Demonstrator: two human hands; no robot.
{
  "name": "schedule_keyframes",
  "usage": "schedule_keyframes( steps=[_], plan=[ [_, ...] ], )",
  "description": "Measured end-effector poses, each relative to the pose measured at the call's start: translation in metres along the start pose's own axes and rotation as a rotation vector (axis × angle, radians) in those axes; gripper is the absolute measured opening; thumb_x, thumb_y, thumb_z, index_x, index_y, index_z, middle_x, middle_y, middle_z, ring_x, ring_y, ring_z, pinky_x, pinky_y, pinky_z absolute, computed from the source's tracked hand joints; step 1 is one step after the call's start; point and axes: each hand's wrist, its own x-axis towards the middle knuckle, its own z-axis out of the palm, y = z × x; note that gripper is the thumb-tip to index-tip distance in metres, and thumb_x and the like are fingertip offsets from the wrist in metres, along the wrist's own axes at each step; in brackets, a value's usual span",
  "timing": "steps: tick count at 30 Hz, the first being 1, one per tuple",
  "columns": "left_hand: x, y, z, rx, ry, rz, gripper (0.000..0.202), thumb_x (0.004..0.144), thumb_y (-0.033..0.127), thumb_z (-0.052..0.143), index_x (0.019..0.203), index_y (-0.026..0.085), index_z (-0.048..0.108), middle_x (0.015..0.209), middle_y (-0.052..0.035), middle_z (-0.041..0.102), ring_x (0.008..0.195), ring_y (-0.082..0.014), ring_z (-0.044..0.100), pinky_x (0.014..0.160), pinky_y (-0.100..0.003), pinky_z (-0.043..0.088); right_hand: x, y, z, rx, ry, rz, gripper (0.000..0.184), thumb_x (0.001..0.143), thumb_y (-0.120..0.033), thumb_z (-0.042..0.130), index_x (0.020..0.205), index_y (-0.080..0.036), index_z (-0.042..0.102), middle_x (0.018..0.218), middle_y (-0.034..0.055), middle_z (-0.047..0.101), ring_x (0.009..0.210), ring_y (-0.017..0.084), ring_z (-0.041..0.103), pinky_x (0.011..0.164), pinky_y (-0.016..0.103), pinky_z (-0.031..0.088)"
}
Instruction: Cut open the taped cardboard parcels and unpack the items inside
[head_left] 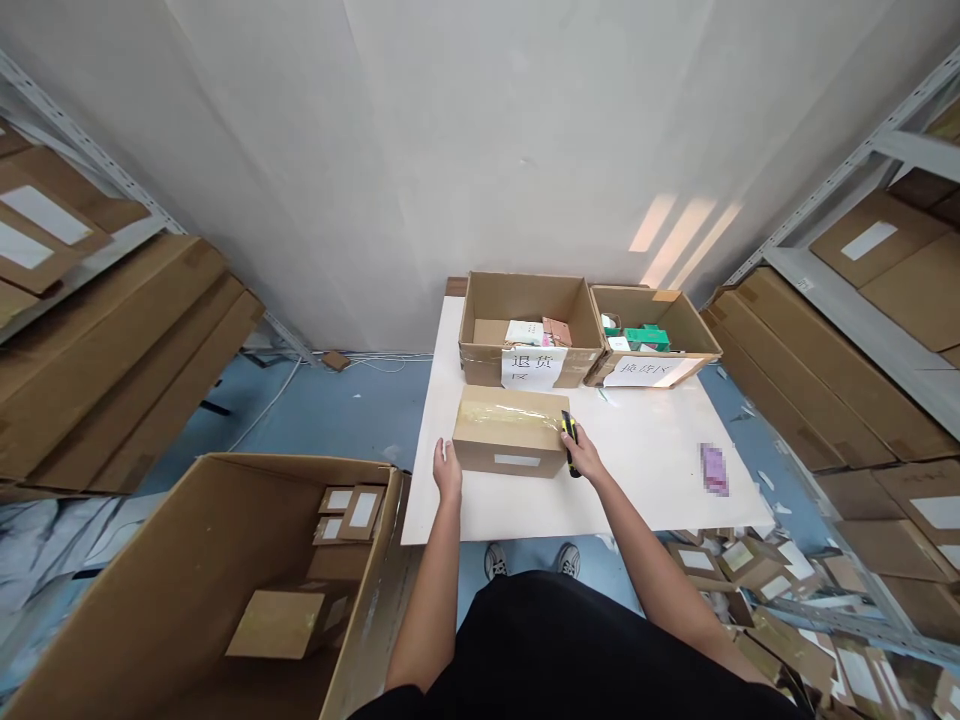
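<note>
A taped cardboard box [495,440] lies on the white table in front of me, clear tape along its top and a white label on its near side. My left hand [448,468] is at the box's left end, fingers extended upward beside the corner; whether it presses on the cardboard I cannot tell. At the opposite end, my right hand [584,455] is closed around a yellow and black utility knife [571,440]. The knife stands close against the box's right edge, and its blade is too small to make out.
Behind the box stand two open cartons with paper signs, the left carton [480,362] and the right carton [694,372], both holding small packages. A purple blurred item [714,470] lies on the table [630,500]. A large carton [300,462] stands lower left; loaded shelves [832,265] flank both sides.
</note>
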Motion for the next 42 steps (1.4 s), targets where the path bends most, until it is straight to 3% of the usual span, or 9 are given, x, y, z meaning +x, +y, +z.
schedule_keyframes(
  steps=[4, 10, 14, 17, 21, 25, 29, 35, 42],
  plan=[
    [-0.019, 0.041, 0.021, 0.141, 0.068, 0.072, 0.076, 0.102, 0.058, 0.040, 0.166, 0.018, 0.033, 0.177, -0.0086, 0.021, 0.164, -0.0333, 0.013, 0.133, -0.047, 0.020, -0.001, 0.006, 0.009, -0.094, -0.029, 0.027, 0.060, 0.093, -0.055, 0.051, 0.146, -0.027, 0.055, 0.146, 0.0095, 0.062, 0.141, 0.032, 0.054, 0.116, 0.047, 0.043],
    [-0.004, 0.089, 0.037, 0.304, -0.013, 0.105, 0.095, 0.097, 0.068, 0.042, 0.168, 0.009, 0.022, 0.178, -0.0152, 0.004, 0.161, -0.0442, -0.014, 0.129, -0.066, 0.014, -0.056, 0.008, 0.022, -0.351, -0.012, -0.046, 0.060, 0.099, -0.043, 0.049, 0.154, -0.019, 0.049, 0.157, 0.0163, 0.053, 0.157, 0.033, 0.032, 0.122, 0.046, 0.037],
    [0.019, 0.106, 0.031, 0.500, -0.209, 0.255, 0.086, 0.097, 0.069, 0.043, 0.169, 0.024, 0.027, 0.179, -0.0027, 0.005, 0.163, -0.0387, -0.007, 0.131, -0.058, 0.018, -0.107, 0.004, 0.031, -0.533, -0.064, 0.041, 0.062, 0.104, -0.036, 0.043, 0.160, -0.010, 0.037, 0.150, 0.0232, 0.059, 0.139, 0.034, 0.057, 0.111, 0.043, 0.046],
    [0.024, 0.119, 0.039, 0.605, -0.244, 0.276, 0.082, 0.097, 0.068, 0.046, 0.167, 0.028, 0.032, 0.179, -0.0026, 0.005, 0.164, -0.0384, -0.002, 0.129, -0.058, 0.022, -0.117, -0.008, 0.021, -0.545, -0.147, 0.165, 0.053, 0.107, -0.042, 0.039, 0.151, -0.012, 0.046, 0.121, 0.0191, 0.075, 0.106, 0.029, 0.075, 0.092, 0.036, 0.053],
    [0.017, 0.124, 0.057, 0.569, -0.191, 0.282, 0.078, 0.101, 0.058, 0.043, 0.168, 0.021, 0.029, 0.178, -0.0083, 0.010, 0.164, -0.0368, 0.004, 0.126, -0.053, 0.034, -0.088, -0.028, -0.005, -0.326, -0.142, 0.214, 0.044, 0.107, -0.050, 0.036, 0.134, -0.020, 0.054, 0.093, 0.0043, 0.077, 0.059, 0.017, 0.072, 0.067, 0.026, 0.054],
    [0.019, 0.116, 0.056, 0.526, -0.239, 0.323, 0.078, 0.101, 0.056, 0.046, 0.168, 0.019, 0.029, 0.178, -0.0097, 0.011, 0.164, -0.0377, 0.004, 0.126, -0.052, 0.034, -0.039, -0.049, -0.009, -0.348, -0.109, 0.090, 0.047, 0.103, -0.040, 0.050, 0.146, -0.025, 0.047, 0.101, 0.0038, 0.077, 0.066, 0.018, 0.072, 0.070, 0.028, 0.055],
    [0.033, 0.105, 0.038, 0.503, -0.339, 0.411, 0.079, 0.101, 0.056, 0.050, 0.167, 0.019, 0.029, 0.178, -0.0108, 0.011, 0.164, -0.0364, 0.000, 0.124, -0.050, 0.036, 0.010, -0.073, 0.021, -0.497, -0.181, -0.040, 0.065, 0.098, -0.024, 0.053, 0.160, -0.026, 0.033, 0.115, 0.0075, 0.076, 0.088, 0.023, 0.075, 0.085, 0.031, 0.055],
    [0.043, 0.100, 0.021, 0.487, -0.462, 0.423, 0.087, 0.099, 0.057, 0.052, 0.170, 0.021, 0.018, 0.178, -0.0064, 0.008, 0.164, -0.0334, -0.005, 0.121, -0.048, 0.041, 0.070, -0.101, 0.077, -0.632, -0.272, -0.200, 0.061, 0.101, -0.022, 0.048, 0.161, -0.024, 0.036, 0.132, 0.0110, 0.071, 0.117, 0.028, 0.068, 0.100, 0.036, 0.050],
    [0.043, 0.111, 0.027, 0.507, -0.496, 0.399, 0.084, 0.100, 0.063, 0.042, 0.170, 0.025, 0.018, 0.179, -0.0024, 0.006, 0.164, -0.0343, -0.003, 0.123, -0.055, 0.036, 0.087, -0.114, 0.106, -0.784, -0.302, -0.111, 0.065, 0.100, -0.027, 0.057, 0.161, -0.016, 0.038, 0.123, 0.0169, 0.073, 0.111, 0.031, 0.069, 0.095, 0.037, 0.049]
  ],
)
